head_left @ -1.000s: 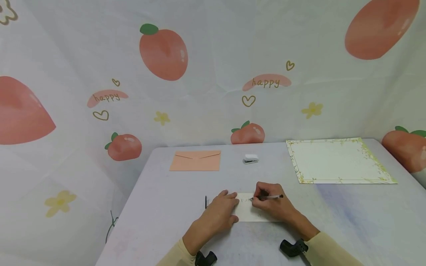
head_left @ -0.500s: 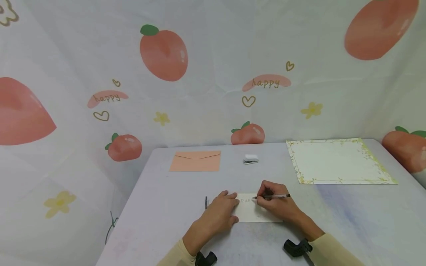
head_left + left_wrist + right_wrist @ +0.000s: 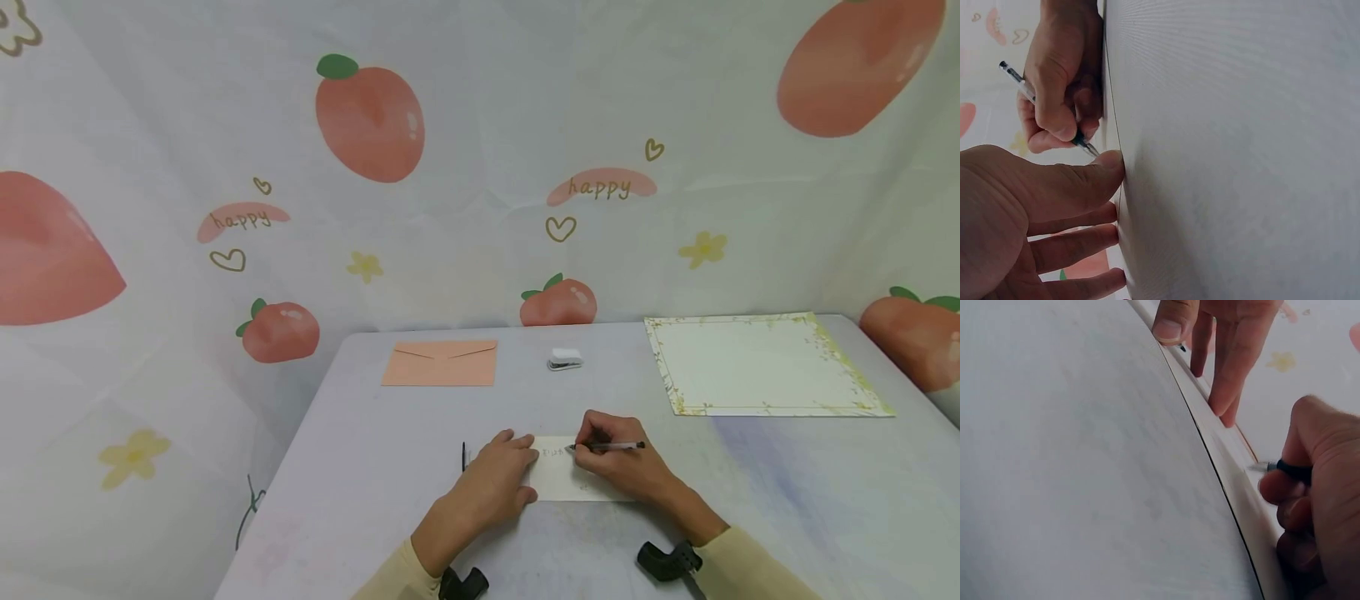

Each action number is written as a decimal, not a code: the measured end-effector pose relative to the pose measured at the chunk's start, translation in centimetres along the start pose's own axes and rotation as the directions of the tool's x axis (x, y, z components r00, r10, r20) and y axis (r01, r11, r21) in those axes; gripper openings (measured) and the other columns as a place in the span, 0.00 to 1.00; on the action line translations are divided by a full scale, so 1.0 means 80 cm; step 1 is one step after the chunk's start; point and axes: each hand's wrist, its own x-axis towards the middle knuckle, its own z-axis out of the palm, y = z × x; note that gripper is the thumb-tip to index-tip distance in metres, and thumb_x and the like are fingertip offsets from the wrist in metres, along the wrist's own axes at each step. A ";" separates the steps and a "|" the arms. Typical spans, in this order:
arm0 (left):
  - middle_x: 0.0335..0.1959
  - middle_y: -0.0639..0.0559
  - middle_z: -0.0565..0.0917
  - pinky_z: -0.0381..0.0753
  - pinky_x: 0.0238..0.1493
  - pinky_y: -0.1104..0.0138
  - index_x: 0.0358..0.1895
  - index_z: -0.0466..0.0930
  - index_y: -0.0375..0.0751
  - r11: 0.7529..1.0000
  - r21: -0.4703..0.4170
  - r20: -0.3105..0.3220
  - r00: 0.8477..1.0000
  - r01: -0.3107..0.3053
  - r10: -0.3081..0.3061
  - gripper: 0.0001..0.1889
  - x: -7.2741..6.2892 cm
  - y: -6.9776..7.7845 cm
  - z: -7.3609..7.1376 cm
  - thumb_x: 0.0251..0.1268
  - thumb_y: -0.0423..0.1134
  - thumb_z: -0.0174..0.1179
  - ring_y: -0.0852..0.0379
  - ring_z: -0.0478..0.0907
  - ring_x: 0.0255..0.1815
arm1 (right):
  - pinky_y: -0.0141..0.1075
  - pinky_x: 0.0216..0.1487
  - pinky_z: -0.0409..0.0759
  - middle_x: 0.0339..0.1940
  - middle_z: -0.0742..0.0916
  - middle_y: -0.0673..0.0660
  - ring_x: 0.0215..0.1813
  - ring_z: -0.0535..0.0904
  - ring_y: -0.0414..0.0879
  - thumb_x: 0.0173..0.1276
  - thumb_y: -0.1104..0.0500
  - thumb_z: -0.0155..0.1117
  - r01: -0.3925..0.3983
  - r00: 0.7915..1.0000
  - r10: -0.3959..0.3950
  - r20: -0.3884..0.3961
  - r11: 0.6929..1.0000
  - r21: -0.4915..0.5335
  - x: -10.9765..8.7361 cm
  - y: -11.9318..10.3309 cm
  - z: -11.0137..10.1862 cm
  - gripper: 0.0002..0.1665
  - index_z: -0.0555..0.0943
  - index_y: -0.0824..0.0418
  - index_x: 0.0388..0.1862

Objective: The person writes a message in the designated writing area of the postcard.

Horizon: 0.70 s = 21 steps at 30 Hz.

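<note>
A cream sheet of paper (image 3: 558,483) lies at the near middle of the table, with a short line of handwriting near its top left. My left hand (image 3: 491,479) presses on its left side, fingers spread and fairly straight; the left wrist view shows the thumb and fingertips down at the paper's edge. My right hand (image 3: 622,458) pinches a clear pen with a black grip (image 3: 611,446), its tip at the paper just right of the writing. In the right wrist view the pen tip (image 3: 1260,467) points toward the left hand's fingers (image 3: 1235,369).
A peach envelope (image 3: 438,364) lies at the back left of the table (image 3: 360,467). Right of it stands a small white stapler (image 3: 565,358). At the back right is a large floral-bordered sheet (image 3: 765,367). A thin black object (image 3: 464,456) pokes out beside the left hand.
My right hand shifted slightly right with the pen, then a little back left. More handwriting shows beside the pen tip. The left hand has stayed in place.
</note>
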 end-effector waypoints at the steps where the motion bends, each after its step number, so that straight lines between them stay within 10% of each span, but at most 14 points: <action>1: 0.73 0.43 0.84 0.84 0.73 0.49 0.65 0.88 0.36 1.000 -0.001 -0.002 1.000 -0.003 0.003 0.27 0.000 0.000 0.000 0.65 0.41 0.80 0.36 0.80 0.74 | 0.29 0.28 0.73 0.24 0.84 0.38 0.27 0.74 0.33 0.58 0.72 0.72 -0.006 1.000 0.006 0.005 1.000 0.000 0.000 -0.001 0.000 0.20 0.80 0.45 0.28; 21: 0.74 0.45 0.83 0.81 0.76 0.52 0.66 0.87 0.38 0.999 0.000 0.018 0.999 0.033 -0.033 0.27 0.002 0.001 0.003 0.66 0.42 0.80 0.38 0.78 0.77 | 0.28 0.28 0.71 0.23 0.81 0.38 0.26 0.73 0.32 0.57 0.74 0.71 0.042 0.999 -0.042 -0.016 0.999 0.015 -0.001 -0.003 0.001 0.21 0.79 0.47 0.26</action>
